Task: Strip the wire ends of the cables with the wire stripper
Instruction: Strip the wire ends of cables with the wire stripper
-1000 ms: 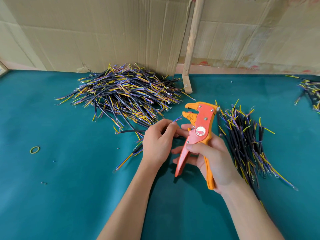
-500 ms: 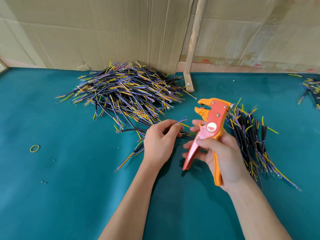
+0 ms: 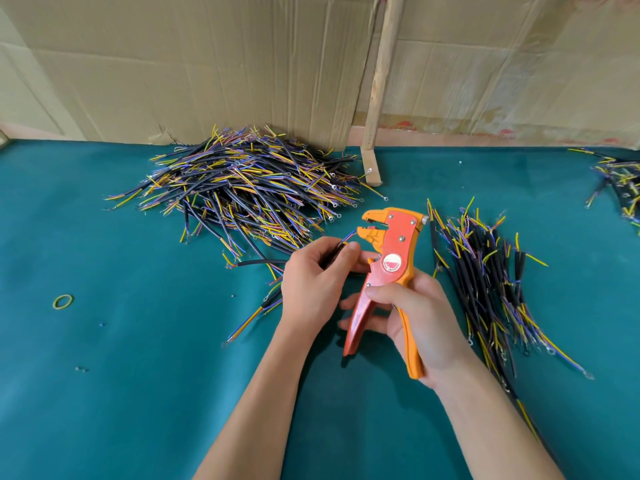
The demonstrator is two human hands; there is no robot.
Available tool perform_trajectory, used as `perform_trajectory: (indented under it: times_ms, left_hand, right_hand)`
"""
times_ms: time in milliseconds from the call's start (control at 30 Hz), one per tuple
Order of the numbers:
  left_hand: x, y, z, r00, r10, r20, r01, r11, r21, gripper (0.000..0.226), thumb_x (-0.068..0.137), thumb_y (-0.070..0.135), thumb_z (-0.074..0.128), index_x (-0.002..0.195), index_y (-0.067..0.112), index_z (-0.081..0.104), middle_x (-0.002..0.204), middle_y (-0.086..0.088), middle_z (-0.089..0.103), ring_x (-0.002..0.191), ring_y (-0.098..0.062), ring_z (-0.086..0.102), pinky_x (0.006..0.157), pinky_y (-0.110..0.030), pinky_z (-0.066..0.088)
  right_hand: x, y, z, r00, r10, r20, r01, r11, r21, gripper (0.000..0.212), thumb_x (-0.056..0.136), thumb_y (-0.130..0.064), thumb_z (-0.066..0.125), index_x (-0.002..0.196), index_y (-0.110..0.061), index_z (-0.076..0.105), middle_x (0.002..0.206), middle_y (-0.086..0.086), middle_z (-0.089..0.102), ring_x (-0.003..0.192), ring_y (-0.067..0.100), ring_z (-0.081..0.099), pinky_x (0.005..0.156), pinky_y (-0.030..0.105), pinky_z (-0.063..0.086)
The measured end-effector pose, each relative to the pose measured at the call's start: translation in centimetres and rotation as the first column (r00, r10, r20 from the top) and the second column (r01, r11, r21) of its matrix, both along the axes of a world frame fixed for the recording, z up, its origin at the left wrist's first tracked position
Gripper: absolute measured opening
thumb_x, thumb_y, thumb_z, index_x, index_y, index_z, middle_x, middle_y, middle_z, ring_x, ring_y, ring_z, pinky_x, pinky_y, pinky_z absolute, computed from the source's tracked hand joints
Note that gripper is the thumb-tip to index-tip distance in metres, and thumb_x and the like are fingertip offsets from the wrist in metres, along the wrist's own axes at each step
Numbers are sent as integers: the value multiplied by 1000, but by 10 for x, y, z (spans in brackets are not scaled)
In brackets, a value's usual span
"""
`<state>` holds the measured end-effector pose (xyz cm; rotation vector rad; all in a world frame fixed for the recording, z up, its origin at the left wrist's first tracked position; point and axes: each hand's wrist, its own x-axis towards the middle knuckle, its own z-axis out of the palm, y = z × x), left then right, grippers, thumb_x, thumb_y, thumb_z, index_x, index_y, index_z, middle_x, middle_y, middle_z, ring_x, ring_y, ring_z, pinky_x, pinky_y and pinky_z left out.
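A person's right hand (image 3: 420,317) grips the handles of an orange wire stripper (image 3: 388,268), held upright above a teal table (image 3: 145,393), its jaws parted and pointing left. The left hand (image 3: 313,282) pinches a dark cable (image 3: 337,249) between thumb and fingers, its thin coloured wire ends reaching up to just beside the stripper's open jaws; whether they touch the jaws cannot be told. A large heap of cables (image 3: 242,188) lies on the table behind the left hand, against a cardboard wall (image 3: 194,64). A smaller bundle of cables (image 3: 491,282) lies to the right of the stripper. A third cluster of cables (image 3: 620,181) sits at the far right edge. A wooden stick (image 3: 379,88) leans against the cardboard, and a yellow rubber band (image 3: 63,301) lies on the table well to the left
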<state>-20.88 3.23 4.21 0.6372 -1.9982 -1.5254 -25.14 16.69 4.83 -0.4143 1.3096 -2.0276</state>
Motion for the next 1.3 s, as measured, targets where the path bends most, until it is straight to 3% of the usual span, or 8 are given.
perform_trajectory:
  times_ms: [133, 233, 433, 533, 700, 867, 1133, 1300]
  left_hand:
    - [0, 0, -4, 1000, -3, 1, 3, 999, -33, 21, 88, 38, 62, 79, 22, 73, 77, 7, 76, 80, -26, 71, 78, -52, 55]
    - [0, 1, -6, 1000, 9, 2, -9, 997, -74, 23, 89, 38, 61, 82, 21, 73, 81, 6, 76, 82, -23, 71, 79, -48, 55]
    - [-2, 3, -12, 997, 78, -25, -81, 984, -161, 13, 96, 23, 64, 85, 20, 69, 77, 11, 74, 74, -12, 68, 77, -40, 54]
    - [-2, 3, -13, 993, 107, -42, -114, 971, -212, 11, 97, 22, 65, 86, 21, 67, 72, 5, 68, 71, -18, 61, 73, -40, 51]
    - [-3, 2, -15, 995, 97, -33, -102, 949, -299, 10, 97, 20, 64, 88, 19, 68, 76, 7, 65, 71, -15, 55, 72, -40, 50]
    - [-3, 2, -14, 996, 78, -43, -88, 938, -336, 7, 95, 15, 68, 94, 13, 74, 92, 5, 68, 87, -18, 62, 79, -39, 50]
    - [-3, 4, -13, 997, 34, -64, -58, 901, -431, 10, 92, 7, 71, 97, 9, 79, 93, -3, 68, 85, -16, 60, 78, -20, 46]
    - [-3, 5, -14, 998, 17, -57, -43, 870, -491, 10, 93, 6, 70, 99, 8, 78, 94, -4, 67, 84, -22, 62, 77, -28, 47]
  right_hand:
    - [-2, 2, 1, 999, 7, 44, -8, 1000, 20, 38, 77, -6, 65, 114, -6, 73, 120, 22, 70, 80, 37, 68, 67, 52, 59]
    - [-7, 6, 4, 998, -7, 69, 5, 1000, 29, 33, 77, -7, 64, 106, -12, 78, 114, 19, 72, 78, 34, 69, 66, 50, 59]
    - [-17, 21, 10, 988, 64, 138, -75, 994, 77, 43, 79, -9, 64, 121, -1, 68, 101, 31, 67, 75, 38, 68, 67, 53, 58]
    - [-17, 25, 14, 974, 162, 156, -180, 978, 108, 40, 81, -11, 64, 120, 0, 69, 98, 32, 66, 75, 40, 67, 67, 54, 58]
    - [-12, 19, 14, 957, 180, 227, -205, 974, 95, 47, 80, -12, 65, 124, 3, 66, 96, 30, 66, 75, 39, 67, 68, 54, 58]
    - [-14, 21, 14, 948, 204, 244, -226, 972, 67, 49, 78, -16, 70, 124, 1, 68, 94, 27, 66, 76, 37, 67, 69, 52, 58]
    - [-23, 29, 12, 942, 263, 210, -283, 957, 71, 64, 72, -23, 86, 128, 0, 65, 90, 23, 63, 77, 36, 65, 70, 52, 57]
    - [-28, 36, 12, 947, 272, 173, -292, 951, 105, 59, 75, -22, 85, 127, -2, 66, 89, 23, 62, 75, 37, 64, 68, 53, 56]
